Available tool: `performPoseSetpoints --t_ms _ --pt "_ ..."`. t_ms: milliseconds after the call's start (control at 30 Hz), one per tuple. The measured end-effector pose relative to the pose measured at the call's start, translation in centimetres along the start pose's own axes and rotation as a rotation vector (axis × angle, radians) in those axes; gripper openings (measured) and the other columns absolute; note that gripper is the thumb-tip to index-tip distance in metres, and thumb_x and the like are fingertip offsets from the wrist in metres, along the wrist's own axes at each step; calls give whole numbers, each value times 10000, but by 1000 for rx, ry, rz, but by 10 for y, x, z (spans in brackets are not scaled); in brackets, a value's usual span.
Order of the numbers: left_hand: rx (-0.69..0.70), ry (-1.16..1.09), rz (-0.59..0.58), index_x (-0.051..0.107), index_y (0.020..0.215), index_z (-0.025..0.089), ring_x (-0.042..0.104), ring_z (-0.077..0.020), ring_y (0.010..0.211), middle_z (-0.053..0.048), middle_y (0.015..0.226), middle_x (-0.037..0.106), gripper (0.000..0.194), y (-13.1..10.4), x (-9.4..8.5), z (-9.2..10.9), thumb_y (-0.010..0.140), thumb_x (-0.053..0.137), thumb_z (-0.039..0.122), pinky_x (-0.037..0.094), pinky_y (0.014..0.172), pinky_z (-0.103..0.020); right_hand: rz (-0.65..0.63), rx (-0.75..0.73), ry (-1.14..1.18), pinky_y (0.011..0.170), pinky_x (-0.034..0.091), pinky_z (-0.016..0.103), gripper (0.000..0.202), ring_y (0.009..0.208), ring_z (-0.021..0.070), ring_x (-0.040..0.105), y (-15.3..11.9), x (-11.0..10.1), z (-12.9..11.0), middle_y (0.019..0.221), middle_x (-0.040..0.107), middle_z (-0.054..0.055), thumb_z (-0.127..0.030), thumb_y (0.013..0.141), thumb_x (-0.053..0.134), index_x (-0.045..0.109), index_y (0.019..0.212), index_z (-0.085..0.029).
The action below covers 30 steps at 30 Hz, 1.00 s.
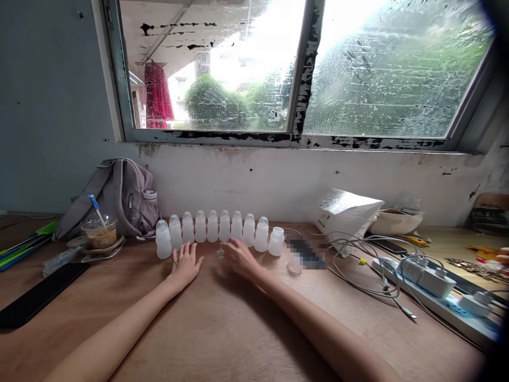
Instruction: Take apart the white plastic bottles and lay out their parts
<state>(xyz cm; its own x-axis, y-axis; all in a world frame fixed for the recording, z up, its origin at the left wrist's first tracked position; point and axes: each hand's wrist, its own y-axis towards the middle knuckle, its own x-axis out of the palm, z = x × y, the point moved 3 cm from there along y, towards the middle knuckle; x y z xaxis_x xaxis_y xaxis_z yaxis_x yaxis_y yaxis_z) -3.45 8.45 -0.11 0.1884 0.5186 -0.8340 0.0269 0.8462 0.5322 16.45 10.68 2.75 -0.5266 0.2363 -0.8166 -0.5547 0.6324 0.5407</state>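
Note:
Several frosted bottles with clear domed caps point(212, 227) stand in a curved row on the wooden table point(222, 329). At the row's right end, one bottle point(275, 242) has no domed cap. My left hand point(186, 263) lies on the table in front of the left bottles, fingers spread, holding nothing. Near the row's middle is my right hand point(242, 258), its fingers bent and blurred; what they hold, if anything, cannot be made out. A small clear ring-shaped piece point(220, 253) lies just left of it. A round clear piece point(295, 266) rests on the table to the right.
Left are a backpack point(123, 199), a drink cup point(99, 233) and a black flat object point(40, 297). Right are a silvery bag point(345, 212), looped cables point(358, 281), a power strip point(437, 297) with plugs and a phone point(387, 245). A window is behind.

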Motion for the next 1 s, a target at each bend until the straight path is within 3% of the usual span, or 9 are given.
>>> performPoseSetpoints --t_ms 67,133,267,400,500,600,700,867,1000 --pt "-82 14 -28 446 1111 140 347 -343 1135 -188 1221 422 431 2 6 -12 776 424 412 245 902 -522 -168 2 35 917 305 435 363 1178 256 337 -5 24 -10 1270 388 116 -386 841 389 483 1157 -233" --pt "-50 -50 -59 478 1061 127 366 -335 1118 -185 1186 450 376 3 9 -14 784 416 374 295 881 -496 -206 25 52 929 293 434 372 1180 248 339 -9 35 -12 1262 401 110 -412 838 390 488 1147 -229" --pt "173 -208 -88 521 980 173 444 -237 1040 -101 1080 512 240 2 2 1 786 403 251 369 867 -361 -67 8 82 890 355 360 321 1044 204 466 -10 29 -13 1135 501 108 -321 828 445 493 1119 -193" --pt "298 -293 -71 532 908 191 501 -200 907 -67 951 514 196 1 -8 13 740 461 263 415 798 -300 15 -73 111 856 388 307 221 970 177 511 -11 20 -20 1034 566 85 -245 838 423 576 987 -190" --pt "224 -272 -51 534 910 196 497 -221 906 -64 962 513 233 3 -5 10 701 516 297 403 806 -334 -2 -65 131 801 418 277 207 885 163 554 -11 19 -22 942 605 72 -216 833 421 615 896 -183" --pt "124 -254 -75 528 924 199 510 -232 884 -57 929 546 262 6 3 2 691 536 318 405 784 -358 -3 -22 153 745 440 261 207 813 158 578 -11 19 -21 876 620 68 -181 813 436 614 919 -173" --pt "107 -273 -74 513 937 187 521 -220 868 -55 903 562 258 9 6 -1 730 506 342 412 772 -346 -12 -57 197 761 439 259 235 827 158 586 -12 17 -23 900 626 69 -142 793 443 612 951 -178" --pt "155 -534 10 473 1031 191 516 -177 917 -51 993 544 302 8 -8 7 806 422 386 407 816 -301 -91 -178 317 799 435 251 316 868 151 589 -16 13 -34 971 633 43 -78 733 454 623 963 -214" --pt "143 -681 -42 473 1051 203 531 -169 883 -42 1002 556 330 6 -13 17 814 403 422 427 781 -297 -97 -160 373 793 440 247 364 885 150 588 -17 12 -34 988 633 30 -31 683 442 637 929 -217"
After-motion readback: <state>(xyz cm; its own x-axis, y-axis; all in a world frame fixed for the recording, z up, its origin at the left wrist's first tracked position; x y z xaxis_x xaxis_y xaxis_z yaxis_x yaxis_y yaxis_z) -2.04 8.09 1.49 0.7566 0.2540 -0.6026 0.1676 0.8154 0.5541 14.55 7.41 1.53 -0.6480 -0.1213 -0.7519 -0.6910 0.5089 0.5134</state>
